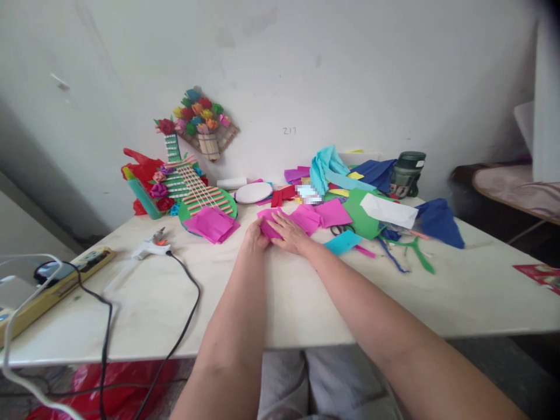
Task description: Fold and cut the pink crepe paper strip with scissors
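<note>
A sheet of bright pink crepe paper (269,224) is between my two hands on the table. My left hand (257,233) is closed at its left edge, with the fingers partly hidden. Across the sheet lies my right hand (289,232), palm down with fingers stretched out and pressing on it. More pink crepe pieces (335,213) lie just to the right. A folded pink stack (212,224) rests at the left, in front of a guitar-shaped craft (205,201) made of sticks and green card.
A glue gun (151,249) with a black cord lies left, near a power strip (56,286). Scissors (342,230), a blue paper strip (343,242), green paper (361,213) and a dark bottle (406,174) are at the right. A flower craft (205,122) stands against the wall.
</note>
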Action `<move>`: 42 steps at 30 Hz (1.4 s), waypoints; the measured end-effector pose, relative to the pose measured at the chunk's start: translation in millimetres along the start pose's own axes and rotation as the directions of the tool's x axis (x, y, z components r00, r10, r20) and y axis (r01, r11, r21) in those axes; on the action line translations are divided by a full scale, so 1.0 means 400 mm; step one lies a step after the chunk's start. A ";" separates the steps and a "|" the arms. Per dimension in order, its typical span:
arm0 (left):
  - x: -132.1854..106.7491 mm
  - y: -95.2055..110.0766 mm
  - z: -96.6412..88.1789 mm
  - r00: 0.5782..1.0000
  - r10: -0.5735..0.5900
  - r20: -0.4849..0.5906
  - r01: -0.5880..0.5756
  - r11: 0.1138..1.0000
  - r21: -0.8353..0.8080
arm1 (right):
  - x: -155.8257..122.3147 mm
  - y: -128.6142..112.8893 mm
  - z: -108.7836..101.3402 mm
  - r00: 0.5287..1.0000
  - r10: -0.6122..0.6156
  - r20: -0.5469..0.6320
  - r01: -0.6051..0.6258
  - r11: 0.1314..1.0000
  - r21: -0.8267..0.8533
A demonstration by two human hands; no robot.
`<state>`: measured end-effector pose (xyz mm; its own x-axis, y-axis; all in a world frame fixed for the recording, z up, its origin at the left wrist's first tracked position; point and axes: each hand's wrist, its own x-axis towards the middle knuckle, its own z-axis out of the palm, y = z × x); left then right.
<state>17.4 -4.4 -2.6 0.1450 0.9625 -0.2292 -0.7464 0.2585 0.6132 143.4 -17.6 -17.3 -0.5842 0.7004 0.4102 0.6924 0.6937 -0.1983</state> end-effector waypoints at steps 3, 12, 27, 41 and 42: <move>-0.009 0.004 -0.001 0.998 0.005 0.066 -0.005 1.000 -0.003 | -0.001 0.007 -0.002 0.998 -0.037 -0.059 0.039 0.999 0.027; -0.017 0.012 0.003 0.998 -0.008 0.063 0.009 1.000 -0.017 | -0.005 0.003 -0.001 0.975 -0.077 -0.208 0.089 0.995 0.051; -0.004 0.012 -0.001 0.999 -0.023 0.024 0.025 0.998 -0.064 | 0.002 -0.034 -0.014 0.966 -0.077 -0.249 0.074 0.997 -0.019; -0.006 0.012 0.008 0.998 0.054 -0.014 -0.055 0.993 -0.101 | 0.001 -0.073 -0.018 0.994 -0.022 -0.110 0.007 0.991 -0.135; -0.008 0.013 0.008 0.999 0.049 0.006 -0.048 0.994 -0.093 | 0.001 -0.075 -0.017 0.994 -0.020 -0.107 0.004 0.989 -0.146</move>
<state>15.3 -5.9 3.8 0.1122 0.9744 -0.1948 -0.8099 0.2033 0.5502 125.1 -39.1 -5.3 -0.5491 0.6645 0.5069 0.7443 0.6646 -0.0649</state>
